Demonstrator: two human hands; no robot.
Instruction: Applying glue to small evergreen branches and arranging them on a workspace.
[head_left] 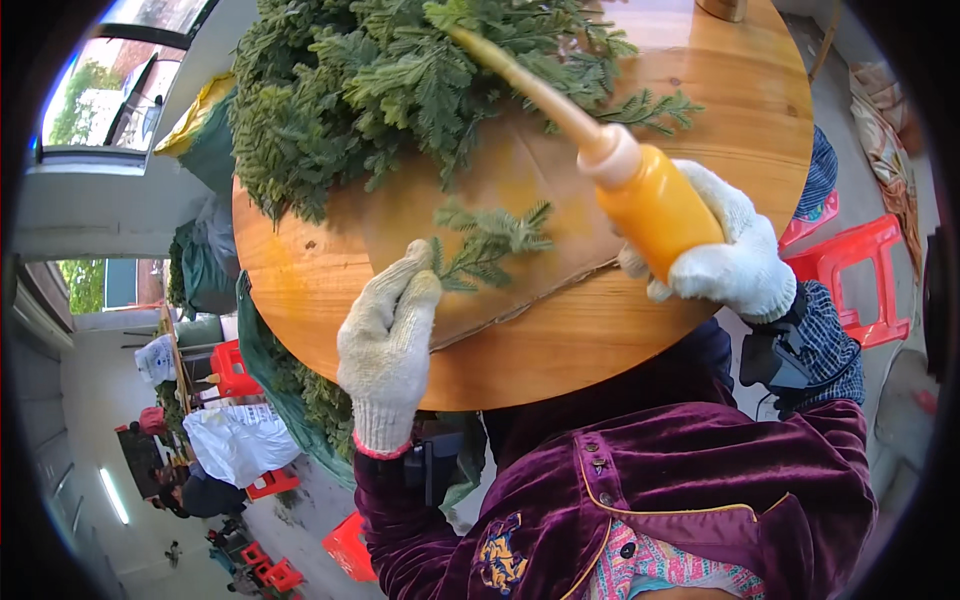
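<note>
Left hand (388,335) in a white knit glove w/ a red cuff comes up from the lower edge over the near rim of the round wooden table (300,280), back of the hand up, fingers bunched together and pinched on the stem end of a small green sprig (490,240). The sprig lies flat on a sheet of brown cardboard (520,190) that covers the middle of the table, its tips fanning away toward the far right. Right hand (735,255), same kind of glove, sits at the table's right edge, wrist bent inward, fingers wrapped tight round the body of an orange squeeze bottle (655,210). The bottle is tilted, long pale nozzle (525,85) aimed up and left toward the far side of the table, its tip reaching into the big pile of green fronds (370,80) heaped on the far left part of the table and spilling over the left rim. One loose frond lies just right of the nozzle. Both forearms wear purple velvet sleeves (640,470) w/ yellow piping. A metal can shows at the far edge, mostly cut off. Beyond the table's right edge: red plastic stools (865,275) on the floor. Lower left, well apart from the table: white bags (235,440), more red stools and another person, small and hard to make out.
</note>
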